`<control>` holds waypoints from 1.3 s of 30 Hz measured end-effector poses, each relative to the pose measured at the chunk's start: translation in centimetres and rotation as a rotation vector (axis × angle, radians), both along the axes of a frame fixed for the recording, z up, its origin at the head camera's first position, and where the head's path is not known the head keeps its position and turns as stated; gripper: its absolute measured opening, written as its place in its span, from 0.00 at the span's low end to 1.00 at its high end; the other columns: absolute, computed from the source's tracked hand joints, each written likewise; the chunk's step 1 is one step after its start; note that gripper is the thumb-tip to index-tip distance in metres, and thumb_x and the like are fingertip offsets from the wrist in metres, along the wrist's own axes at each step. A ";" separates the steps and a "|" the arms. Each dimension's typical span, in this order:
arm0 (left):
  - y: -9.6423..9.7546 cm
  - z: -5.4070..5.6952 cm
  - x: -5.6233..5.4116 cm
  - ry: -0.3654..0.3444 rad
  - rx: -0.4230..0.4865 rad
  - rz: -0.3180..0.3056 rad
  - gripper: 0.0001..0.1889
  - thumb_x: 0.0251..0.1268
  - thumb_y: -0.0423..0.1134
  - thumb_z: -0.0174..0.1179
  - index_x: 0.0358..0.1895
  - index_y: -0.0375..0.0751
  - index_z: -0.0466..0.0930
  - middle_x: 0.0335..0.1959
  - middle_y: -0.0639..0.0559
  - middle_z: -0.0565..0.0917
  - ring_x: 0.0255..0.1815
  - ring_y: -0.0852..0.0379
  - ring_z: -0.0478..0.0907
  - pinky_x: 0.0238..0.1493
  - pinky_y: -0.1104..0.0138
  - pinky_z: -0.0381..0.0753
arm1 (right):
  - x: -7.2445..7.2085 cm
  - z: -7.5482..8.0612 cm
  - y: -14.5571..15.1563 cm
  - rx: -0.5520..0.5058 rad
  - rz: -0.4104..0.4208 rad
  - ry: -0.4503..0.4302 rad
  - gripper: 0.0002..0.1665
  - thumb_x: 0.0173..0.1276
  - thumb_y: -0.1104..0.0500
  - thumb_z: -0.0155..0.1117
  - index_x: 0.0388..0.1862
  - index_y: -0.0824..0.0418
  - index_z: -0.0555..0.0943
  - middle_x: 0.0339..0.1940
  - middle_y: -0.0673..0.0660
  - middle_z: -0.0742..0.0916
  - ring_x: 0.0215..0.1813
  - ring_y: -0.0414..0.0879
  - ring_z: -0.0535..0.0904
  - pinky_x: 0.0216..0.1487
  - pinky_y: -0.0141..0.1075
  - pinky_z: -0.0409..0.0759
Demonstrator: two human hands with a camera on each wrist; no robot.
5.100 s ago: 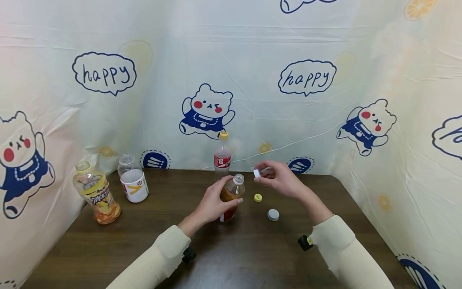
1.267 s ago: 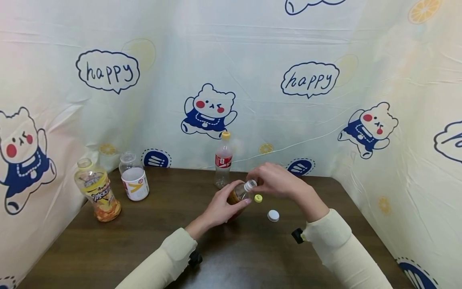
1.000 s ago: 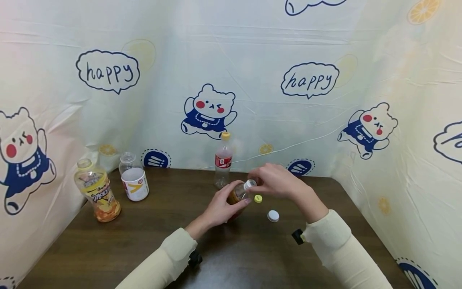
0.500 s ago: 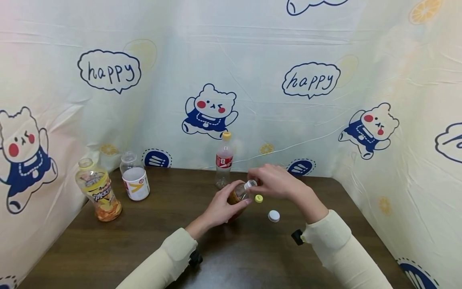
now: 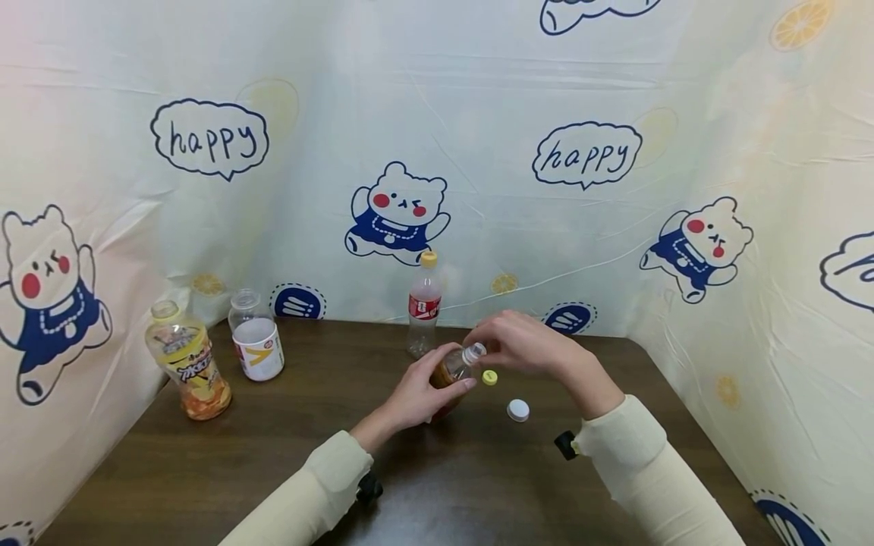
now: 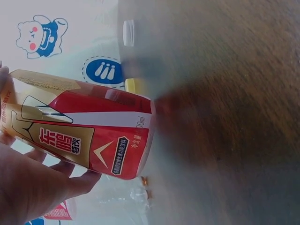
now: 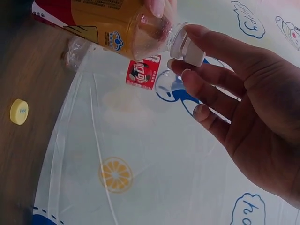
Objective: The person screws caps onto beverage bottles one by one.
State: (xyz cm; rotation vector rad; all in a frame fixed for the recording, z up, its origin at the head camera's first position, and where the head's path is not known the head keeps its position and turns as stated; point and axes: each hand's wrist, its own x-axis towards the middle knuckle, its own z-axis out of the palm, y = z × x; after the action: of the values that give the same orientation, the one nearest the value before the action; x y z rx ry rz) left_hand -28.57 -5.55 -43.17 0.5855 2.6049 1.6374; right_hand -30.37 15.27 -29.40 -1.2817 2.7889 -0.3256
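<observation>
My left hand (image 5: 414,393) grips a drink bottle (image 6: 101,126) with a red and gold label, its neck leaning to the right. In the left wrist view the bottle's base is close over the table. Between thumb and fingers, my right hand (image 7: 253,89) pinches a white cap (image 7: 194,53) right at the bottle's clear mouth. The head view shows both hands close together over the middle of the table, the right one partly covering the cap.
A yellow cap (image 5: 489,378) and a larger white cap (image 5: 518,410) lie on the table (image 5: 437,485). Behind stands a yellow-capped clear bottle (image 5: 425,303). At left are two uncapped bottles, one yellow-labelled (image 5: 194,371), one white-labelled (image 5: 259,353). A printed curtain (image 5: 478,98) surrounds the table.
Since the oldest frame, my right hand has brought the white cap leftward to the bottle's mouth, and the bottle has tilted to the right. Over the last second the hands barely move.
</observation>
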 end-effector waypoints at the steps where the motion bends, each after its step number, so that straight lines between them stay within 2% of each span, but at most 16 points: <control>1: 0.0 0.0 0.0 -0.003 0.000 -0.001 0.31 0.65 0.63 0.65 0.70 0.71 0.67 0.67 0.52 0.74 0.61 0.47 0.73 0.59 0.43 0.79 | 0.0 0.0 0.0 0.000 -0.003 0.002 0.16 0.67 0.53 0.75 0.52 0.49 0.89 0.43 0.42 0.89 0.35 0.35 0.81 0.42 0.32 0.82; 4: 0.0 -0.1 -0.1 -0.001 -0.004 0.000 0.31 0.65 0.64 0.65 0.70 0.71 0.67 0.67 0.53 0.74 0.60 0.48 0.74 0.59 0.44 0.79 | 0.0 -0.2 -0.1 -0.001 -0.015 0.017 0.14 0.67 0.49 0.74 0.50 0.48 0.88 0.37 0.39 0.88 0.33 0.35 0.80 0.38 0.32 0.81; 8: 0.0 0.0 0.0 0.022 -0.007 -0.006 0.30 0.66 0.62 0.65 0.69 0.69 0.68 0.65 0.54 0.75 0.59 0.48 0.75 0.58 0.45 0.80 | 0.0 -0.4 -0.3 0.000 -0.038 0.062 0.12 0.68 0.43 0.71 0.42 0.48 0.88 0.25 0.38 0.83 0.26 0.36 0.76 0.29 0.33 0.78; 11: 0.0 0.0 0.1 0.032 -0.004 -0.013 0.29 0.68 0.60 0.65 0.69 0.67 0.68 0.66 0.50 0.75 0.59 0.47 0.75 0.58 0.44 0.80 | 0.0 -0.7 -0.3 -0.005 -0.045 0.089 0.12 0.69 0.44 0.71 0.38 0.50 0.87 0.20 0.40 0.80 0.22 0.37 0.73 0.24 0.33 0.74; 15: 0.0 0.0 0.2 0.020 0.007 -0.004 0.29 0.68 0.60 0.65 0.70 0.67 0.68 0.67 0.49 0.74 0.60 0.47 0.74 0.59 0.42 0.79 | 0.1 -0.8 -0.4 -0.020 -0.021 0.090 0.10 0.70 0.47 0.71 0.41 0.51 0.87 0.23 0.41 0.82 0.24 0.37 0.74 0.26 0.32 0.76; 20: 0.0 0.2 0.1 0.006 0.017 0.004 0.30 0.67 0.60 0.66 0.70 0.69 0.68 0.66 0.52 0.74 0.61 0.47 0.74 0.59 0.42 0.79 | 0.4 -0.2 -0.6 -0.010 0.008 0.051 0.10 0.71 0.51 0.71 0.48 0.53 0.87 0.35 0.43 0.87 0.32 0.37 0.78 0.37 0.32 0.81; 23: 0.0 0.2 0.1 0.007 0.019 0.005 0.30 0.67 0.60 0.66 0.70 0.69 0.68 0.66 0.53 0.74 0.60 0.47 0.74 0.59 0.43 0.79 | 0.4 0.1 -0.6 -0.001 0.008 0.051 0.11 0.71 0.52 0.71 0.49 0.53 0.88 0.37 0.43 0.87 0.33 0.37 0.78 0.39 0.32 0.81; 28: 0.0 0.3 0.0 0.019 0.012 0.000 0.30 0.67 0.60 0.66 0.71 0.66 0.68 0.66 0.53 0.74 0.61 0.47 0.74 0.59 0.43 0.79 | 0.4 0.0 -0.6 -0.001 -0.023 0.068 0.09 0.69 0.48 0.72 0.41 0.51 0.87 0.26 0.41 0.83 0.26 0.38 0.75 0.28 0.32 0.77; 32: 0.0 0.1 0.1 0.022 0.005 -0.001 0.29 0.67 0.60 0.66 0.69 0.67 0.69 0.65 0.53 0.75 0.61 0.47 0.75 0.60 0.42 0.78 | 0.4 -0.4 -0.5 0.029 -0.067 0.110 0.14 0.69 0.41 0.70 0.38 0.49 0.86 0.20 0.41 0.80 0.22 0.38 0.73 0.24 0.33 0.74; 35: 0.0 0.1 0.2 0.014 0.009 0.001 0.30 0.67 0.60 0.66 0.69 0.67 0.68 0.66 0.53 0.75 0.61 0.47 0.74 0.61 0.41 0.78 | 0.4 -0.5 -0.4 0.047 -0.082 0.119 0.20 0.69 0.37 0.68 0.46 0.49 0.86 0.28 0.42 0.85 0.29 0.39 0.78 0.31 0.35 0.79; 39: -0.1 0.0 0.1 0.013 0.020 0.004 0.31 0.67 0.60 0.66 0.71 0.65 0.68 0.67 0.51 0.74 0.62 0.46 0.74 0.60 0.41 0.78 | 0.4 -0.2 -0.3 0.038 -0.066 0.039 0.27 0.68 0.40 0.70 0.62 0.50 0.82 0.50 0.45 0.88 0.47 0.41 0.84 0.49 0.40 0.84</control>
State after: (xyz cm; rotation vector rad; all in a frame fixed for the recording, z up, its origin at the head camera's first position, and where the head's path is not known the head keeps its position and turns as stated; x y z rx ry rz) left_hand -28.47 -5.64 -43.17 0.5938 2.6031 1.6681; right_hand -29.96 15.02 -29.62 -1.2030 2.8597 -0.2519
